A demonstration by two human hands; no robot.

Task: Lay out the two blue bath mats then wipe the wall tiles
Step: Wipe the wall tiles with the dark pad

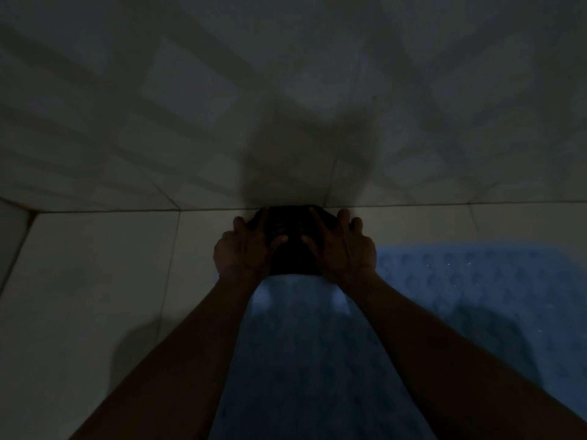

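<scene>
— Where is the mat in hand?

— The second blue mat point(305, 360) runs between the person's forearms toward the wall tiles point(286, 90), its dark rolled end point(290, 239) at the foot of the wall. The first mat point(476, 287) lies flat just to its right.

— And the grip?

— The left hand point(243, 249) and right hand point(344, 249) hold the roll at its two sides, fingers spread over it.

— How would it handle?

— Probably soft, light and floppy; best held at the roll's ends.

Bumpy blue mat point(476, 290), smooth glossy wall tiles point(190, 90)
</scene>
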